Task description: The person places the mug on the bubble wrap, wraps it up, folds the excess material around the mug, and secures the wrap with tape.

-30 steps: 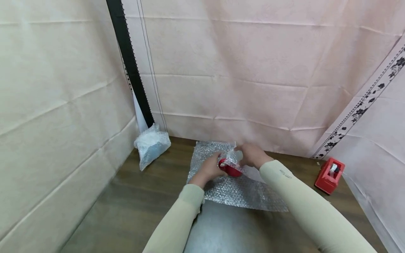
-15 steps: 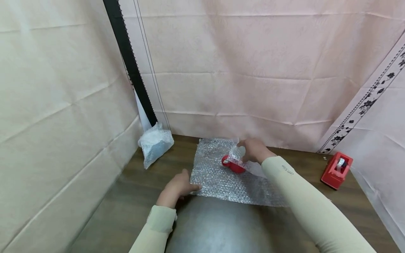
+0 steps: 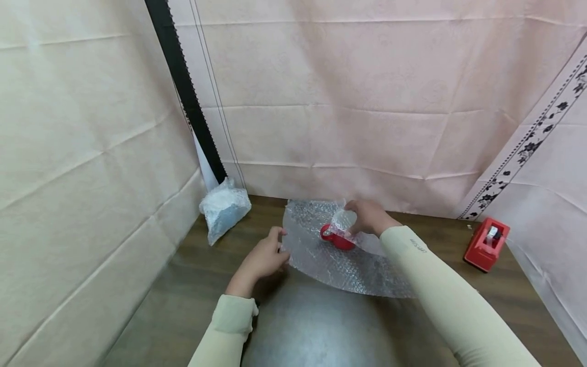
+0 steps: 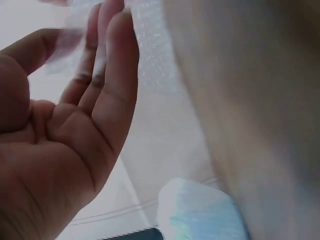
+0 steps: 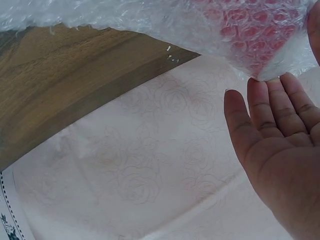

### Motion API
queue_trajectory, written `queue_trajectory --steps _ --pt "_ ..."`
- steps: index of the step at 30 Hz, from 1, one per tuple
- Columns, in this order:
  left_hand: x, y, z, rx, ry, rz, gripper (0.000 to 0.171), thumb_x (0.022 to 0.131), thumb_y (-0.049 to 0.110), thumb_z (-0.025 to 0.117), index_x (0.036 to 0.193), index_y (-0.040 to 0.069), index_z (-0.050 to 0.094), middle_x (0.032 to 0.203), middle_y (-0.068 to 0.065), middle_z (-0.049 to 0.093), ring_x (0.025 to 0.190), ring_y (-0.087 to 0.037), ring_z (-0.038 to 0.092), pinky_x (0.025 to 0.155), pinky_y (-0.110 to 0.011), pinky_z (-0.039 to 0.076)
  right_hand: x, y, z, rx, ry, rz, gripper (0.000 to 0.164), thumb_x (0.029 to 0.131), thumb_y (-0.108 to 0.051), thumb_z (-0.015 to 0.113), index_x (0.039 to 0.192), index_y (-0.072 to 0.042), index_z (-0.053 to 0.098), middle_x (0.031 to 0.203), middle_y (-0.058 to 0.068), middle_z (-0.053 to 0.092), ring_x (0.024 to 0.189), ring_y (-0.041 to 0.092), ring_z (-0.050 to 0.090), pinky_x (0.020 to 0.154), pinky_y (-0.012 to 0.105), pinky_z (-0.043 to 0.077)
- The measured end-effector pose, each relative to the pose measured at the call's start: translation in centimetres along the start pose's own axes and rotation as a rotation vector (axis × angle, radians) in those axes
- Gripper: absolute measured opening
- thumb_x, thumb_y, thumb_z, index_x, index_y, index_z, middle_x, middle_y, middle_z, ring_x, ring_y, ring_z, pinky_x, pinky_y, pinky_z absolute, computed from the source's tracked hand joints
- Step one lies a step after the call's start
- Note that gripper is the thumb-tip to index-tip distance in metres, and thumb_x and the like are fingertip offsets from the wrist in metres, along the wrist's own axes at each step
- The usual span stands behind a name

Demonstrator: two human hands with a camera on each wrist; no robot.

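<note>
A sheet of bubble wrap (image 3: 312,260) lies on the wooden table, its left and front edge curving up. On it sits a red object with a loop at its left (image 3: 342,241), its kind unclear and its right side covered by wrap. My left hand (image 3: 264,257) holds the sheet's left edge; in the left wrist view, wrap (image 4: 150,45) runs between thumb and fingers. My right hand (image 3: 369,218) grips a folded-over flap of the wrap above the red object. In the right wrist view, red shows through the wrap (image 5: 255,30) beside the fingertips of the right hand (image 5: 285,135).
A bubble-wrapped bundle (image 3: 225,209) stands at the back left corner. To the right is a red tape dispenser (image 3: 487,245). Cloth walls (image 3: 348,102) enclose the back and sides of the table (image 3: 179,285). A rounded grey surface (image 3: 321,326) is at the front.
My left hand has let go of the red object, moved left to the sheet's left edge and raised that edge. My right hand keeps its hold on the flap.
</note>
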State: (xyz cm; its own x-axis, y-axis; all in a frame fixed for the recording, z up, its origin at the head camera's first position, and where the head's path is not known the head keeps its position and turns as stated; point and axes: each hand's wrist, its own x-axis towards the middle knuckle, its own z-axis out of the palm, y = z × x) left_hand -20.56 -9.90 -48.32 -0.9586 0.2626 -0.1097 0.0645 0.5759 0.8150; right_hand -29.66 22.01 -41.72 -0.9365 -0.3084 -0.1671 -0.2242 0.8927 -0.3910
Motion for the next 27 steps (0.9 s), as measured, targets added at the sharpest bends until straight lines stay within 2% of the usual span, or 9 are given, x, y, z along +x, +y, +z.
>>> queue_trajectory --steps 4,7,9,12,15,17,21,24,27 --pt "1.0 2.8 -0.1 0.045 0.06 0.133 0.048 0.109 0.016 0.064 0.154 0.011 0.05 0.078 0.002 0.061 0.062 -0.014 0.046 0.064 -0.033 0.045 0.1 0.3 -0.2 -0.016 -0.001 -0.004 0.075 0.087 -0.015 0.1 0.153 0.002 0.067 0.16 0.026 0.066 0.15 0.048 0.061 0.126 0.061 0.052" --pt "2.2 4.9 0.2 0.074 0.118 0.22 0.042 0.108 0.018 0.064 0.149 0.011 0.054 0.069 0.005 0.049 0.058 -0.011 0.039 0.062 -0.031 0.04 0.1 0.5 -0.2 -0.029 0.01 -0.021 0.074 0.087 -0.016 0.1 0.151 0.002 0.068 0.159 0.026 0.067 0.149 0.048 0.061 0.126 0.061 0.052" --pt "2.9 6.1 0.6 0.073 0.161 0.253 0.038 0.108 0.019 0.063 0.145 0.011 0.057 0.067 0.003 0.05 0.058 -0.011 0.038 0.061 -0.032 0.038 0.2 0.6 -0.2 -0.05 0.024 -0.041 0.073 0.086 -0.017 0.1 0.15 0.002 0.069 0.157 0.025 0.069 0.148 0.048 0.062 0.125 0.06 0.052" --pt "4.1 7.5 1.6 0.044 0.228 0.256 0.03 0.109 0.021 0.064 0.137 0.014 0.062 0.077 -0.004 0.071 0.063 -0.01 0.05 0.064 -0.031 0.043 0.4 0.6 0.1 -0.088 0.047 -0.078 0.073 0.083 -0.018 0.102 0.147 0.003 0.072 0.152 0.024 0.072 0.144 0.048 0.065 0.125 0.058 0.053" --pt "5.4 8.6 2.8 -0.01 0.265 0.237 0.023 0.111 0.024 0.066 0.133 0.017 0.065 0.106 -0.011 0.086 0.078 -0.014 0.069 0.069 -0.03 0.051 0.5 0.5 0.3 -0.092 0.054 -0.087 0.075 0.081 -0.019 0.104 0.145 0.003 0.073 0.149 0.025 0.075 0.142 0.047 0.067 0.122 0.057 0.055" --pt "6.3 9.1 3.7 -0.059 0.266 0.225 0.019 0.113 0.025 0.068 0.131 0.018 0.066 0.119 -0.012 0.087 0.087 -0.023 0.079 0.071 -0.033 0.057 0.4 0.6 0.3 -0.085 0.047 -0.083 0.073 0.082 -0.018 0.103 0.145 0.003 0.073 0.149 0.025 0.074 0.141 0.046 0.068 0.12 0.057 0.057" --pt "7.7 9.6 5.0 -0.099 0.285 0.22 0.012 0.116 0.029 0.069 0.124 0.02 0.07 0.124 -0.014 0.085 0.106 -0.035 0.084 0.077 -0.042 0.064 0.4 0.7 0.5 -0.065 0.033 -0.066 0.07 0.083 -0.011 0.098 0.147 0.001 0.072 0.151 0.026 0.073 0.143 0.046 0.068 0.119 0.057 0.058" --pt "8.5 9.4 5.9 -0.101 0.315 0.229 0.012 0.116 0.032 0.068 0.12 0.021 0.073 0.132 -0.012 0.082 0.12 -0.032 0.081 0.089 -0.044 0.065 0.3 0.9 0.5 -0.049 0.031 -0.055 0.07 0.082 -0.005 0.095 0.149 0.0 0.071 0.152 0.026 0.073 0.143 0.046 0.067 0.117 0.057 0.059" --pt "9.2 8.8 6.7 -0.154 0.294 0.239 0.016 0.117 0.035 0.066 0.123 0.022 0.073 0.129 -0.011 0.083 0.114 -0.031 0.08 0.088 -0.046 0.065 0.2 1.0 0.4 -0.042 0.035 -0.046 0.07 0.083 0.001 0.091 0.15 -0.001 0.071 0.152 0.027 0.072 0.143 0.047 0.067 0.115 0.057 0.061"
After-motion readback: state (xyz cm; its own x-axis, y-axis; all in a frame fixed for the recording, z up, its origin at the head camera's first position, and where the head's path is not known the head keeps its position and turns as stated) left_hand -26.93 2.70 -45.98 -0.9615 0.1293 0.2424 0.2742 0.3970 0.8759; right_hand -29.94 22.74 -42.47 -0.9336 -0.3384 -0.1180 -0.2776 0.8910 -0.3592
